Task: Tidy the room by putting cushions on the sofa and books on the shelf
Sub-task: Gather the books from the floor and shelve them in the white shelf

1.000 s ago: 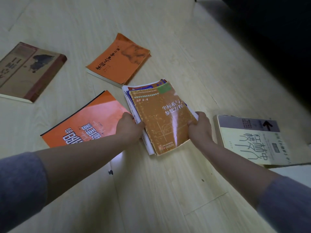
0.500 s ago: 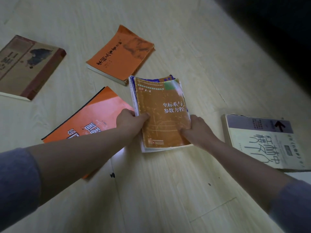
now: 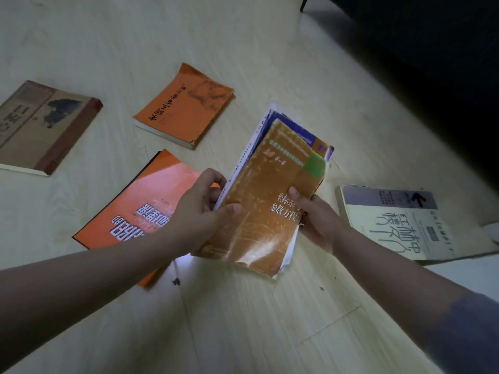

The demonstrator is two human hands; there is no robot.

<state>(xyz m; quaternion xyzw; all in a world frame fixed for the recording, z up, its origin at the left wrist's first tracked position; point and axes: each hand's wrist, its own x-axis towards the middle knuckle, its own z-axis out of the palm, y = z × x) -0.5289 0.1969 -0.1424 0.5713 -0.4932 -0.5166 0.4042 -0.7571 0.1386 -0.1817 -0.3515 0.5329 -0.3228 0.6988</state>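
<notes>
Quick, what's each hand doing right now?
Left hand: gripping the left edge of the stack of books.
Right hand: gripping the same stack's right edge, thumb on top.

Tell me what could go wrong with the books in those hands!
1. The left hand and right hand hold a stack of thin books that is fanned out; the blue book underneath sticks out and might slide free.
2. The brown book on top has a curled lower corner that might crease.
3. The large orange book and cream book lie on the floor; a foot might land on them.
</notes>
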